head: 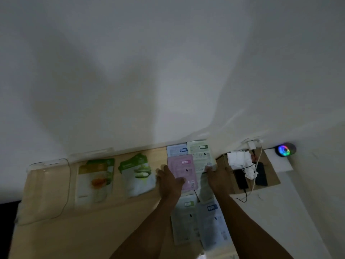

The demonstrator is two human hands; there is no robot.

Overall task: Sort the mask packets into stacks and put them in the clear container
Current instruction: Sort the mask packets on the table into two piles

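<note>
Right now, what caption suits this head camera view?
Left hand rests on a pink mask packet while right hand grips a pale green mask packet on the wooden table.

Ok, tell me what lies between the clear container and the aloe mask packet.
In the head view, one packet: the yellow-and-green mask packet, flat on the wooden table, between the clear container at far left and the aloe mask packet.

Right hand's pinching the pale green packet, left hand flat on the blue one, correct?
Not quite. In the head view the left hand lies on the pink packet, not a blue one. The right hand does pinch the pale green packet.
</note>
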